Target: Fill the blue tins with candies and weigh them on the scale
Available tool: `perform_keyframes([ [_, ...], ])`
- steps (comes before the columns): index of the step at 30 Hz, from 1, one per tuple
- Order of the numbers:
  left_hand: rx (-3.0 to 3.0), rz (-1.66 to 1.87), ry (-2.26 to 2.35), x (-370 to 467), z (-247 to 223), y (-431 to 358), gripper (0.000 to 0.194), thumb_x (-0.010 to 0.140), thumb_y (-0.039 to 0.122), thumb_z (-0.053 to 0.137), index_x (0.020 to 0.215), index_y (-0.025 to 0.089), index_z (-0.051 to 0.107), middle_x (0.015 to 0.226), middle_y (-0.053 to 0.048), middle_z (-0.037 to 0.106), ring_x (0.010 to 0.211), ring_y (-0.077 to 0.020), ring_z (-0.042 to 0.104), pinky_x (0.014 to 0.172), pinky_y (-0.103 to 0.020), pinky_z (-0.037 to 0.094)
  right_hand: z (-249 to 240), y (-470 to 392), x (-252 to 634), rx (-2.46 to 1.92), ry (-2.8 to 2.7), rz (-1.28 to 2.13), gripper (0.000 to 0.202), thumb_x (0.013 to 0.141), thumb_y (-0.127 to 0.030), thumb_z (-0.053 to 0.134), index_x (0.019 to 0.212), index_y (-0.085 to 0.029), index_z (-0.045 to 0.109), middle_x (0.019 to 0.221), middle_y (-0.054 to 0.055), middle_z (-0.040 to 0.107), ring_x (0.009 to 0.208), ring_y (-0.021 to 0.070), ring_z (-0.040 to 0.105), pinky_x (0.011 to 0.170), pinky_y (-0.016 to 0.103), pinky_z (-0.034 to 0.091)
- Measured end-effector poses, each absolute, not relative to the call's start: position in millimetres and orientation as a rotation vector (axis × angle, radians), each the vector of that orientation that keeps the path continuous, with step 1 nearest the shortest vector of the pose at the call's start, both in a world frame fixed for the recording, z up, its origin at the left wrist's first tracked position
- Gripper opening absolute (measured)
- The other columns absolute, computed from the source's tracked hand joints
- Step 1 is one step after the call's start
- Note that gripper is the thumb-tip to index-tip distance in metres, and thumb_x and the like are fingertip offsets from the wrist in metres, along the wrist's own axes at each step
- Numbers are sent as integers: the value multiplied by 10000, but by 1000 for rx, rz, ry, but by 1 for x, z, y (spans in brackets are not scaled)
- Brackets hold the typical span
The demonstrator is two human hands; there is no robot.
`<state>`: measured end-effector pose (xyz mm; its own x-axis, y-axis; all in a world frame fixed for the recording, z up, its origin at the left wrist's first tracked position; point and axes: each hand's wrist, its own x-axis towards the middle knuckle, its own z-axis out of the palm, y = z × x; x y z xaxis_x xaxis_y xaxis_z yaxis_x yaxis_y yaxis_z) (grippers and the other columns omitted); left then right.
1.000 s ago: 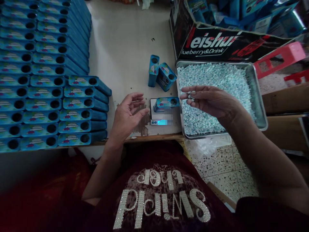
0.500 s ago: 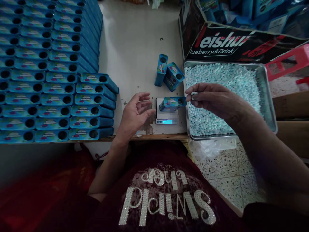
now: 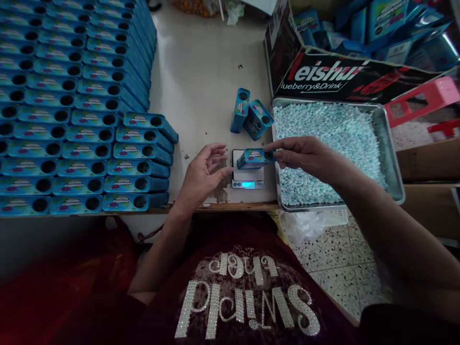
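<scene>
I cannot tell whether the right hand [image 3: 305, 155], at the blue box [image 3: 252, 155] on the scale [image 3: 247, 175], pinches anything; the left hand [image 3: 204, 171] is spread nearby.

Right hand [image 3: 305, 154]: fingertips over part of the round hole in the small blue rectangular box [image 3: 252, 156]; cannot tell whether they pinch anything. Flat silver-white scale [image 3: 247, 176]: digits on its lit blue display [image 3: 247, 185] unreadable. At 10 o'clock, rows of glossy blue boxes [image 3: 83, 136] run past the edge. At 1 o'clock, black printed carton [image 3: 359, 79], cut off above. At 12, orange-brown pieces [image 3: 196, 6], cropped, unidentifiable. At 8, dark red mass [image 3: 72, 273], blurred.
</scene>
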<state>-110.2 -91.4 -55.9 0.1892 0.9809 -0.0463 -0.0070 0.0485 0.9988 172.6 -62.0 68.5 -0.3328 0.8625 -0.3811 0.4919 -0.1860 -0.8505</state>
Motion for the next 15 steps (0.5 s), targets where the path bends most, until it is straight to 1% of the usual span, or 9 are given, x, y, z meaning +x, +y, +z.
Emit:
perform_keyframes([
  [6,1299,1025,1070,-107,-58,-90,644,828,344,919,1400,251,638,1399,-118,718,1317,-293,738,1190,-564,612,67,-64,174,-1527,-1629,1602,353,909,-446,883,1199,-244,870,764,-6,687,699,127,559,624,290,458],
  [9,1295,1043,1070,-105,-54,-90,619,831,341,909,1384,242,648,1386,-119,727,1306,-286,742,1197,-555,607,65,-59,182,-1521,-1470,1612,338,912,-398,889,1206,-236,853,763,-7,668,696,125,577,619,282,474],
  [11,1279,1060,1080,-104,-50,-90,597,833,349,903,1366,233,659,1383,-119,736,1299,-280,745,1205,-543,602,62,-52,193,-1508,-1269,1604,296,932,-347,861,1200,-222,836,781,-2,667,686,116,577,604,270,478],
  [13,1279,1065,1111,-104,-45,-89,565,836,352,896,1342,227,676,1376,-118,749,1294,-276,745,1209,-533,599,57,-41,207,-1491,-1081,1592,211,937,-297,822,1131,-212,823,801,7,672,683,113,576,592,261,482],
  [15,1314,1054,1155,-104,-41,-88,530,842,352,889,1318,224,697,1356,-113,765,1285,-272,745,1207,-521,598,50,-29,221,-1485,-1014,1579,118,922,-306,803,1004,-221,796,810,19,681,698,129,594,586,271,490],
])
